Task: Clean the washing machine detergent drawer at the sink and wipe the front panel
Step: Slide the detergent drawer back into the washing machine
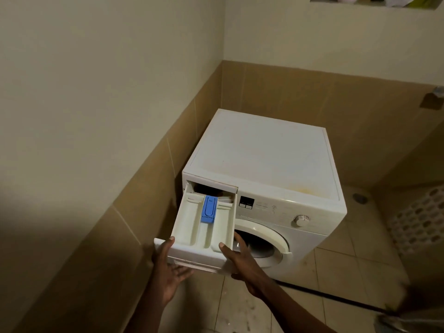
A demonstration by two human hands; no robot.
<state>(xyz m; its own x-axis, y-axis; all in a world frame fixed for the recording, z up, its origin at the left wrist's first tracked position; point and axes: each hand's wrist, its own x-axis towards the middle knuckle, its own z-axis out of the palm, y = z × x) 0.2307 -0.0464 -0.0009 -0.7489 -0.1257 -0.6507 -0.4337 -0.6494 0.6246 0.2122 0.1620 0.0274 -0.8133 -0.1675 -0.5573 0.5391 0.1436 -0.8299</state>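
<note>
Nearest: left hand (168, 267) palm-up beneath the front left corner of the white plastic detergent drawer (192, 231), thumb hooked over the front lip, clamped on it. Right hand (240, 260) at the front right corner, thumb on the top rim, fingers along the right side wall, likewise gripping. Drawer pulled far out, rear end inside the slot at the top left corner of the white front-loading washing machine (262, 152). Blue rectangular plastic cap (209, 209) in the drawer's middle compartment, toward the rear. Small black display (246, 202) just beside the slot on the front panel (276, 210); round white dial (300, 220) toward the panel's right edge; round white door (271, 234) below. Black hose (324, 295) on the beige tiled floor (336, 265) beside the machine's base. White perforated plastic basket (422, 219) far right, well apart from the machine.
</note>
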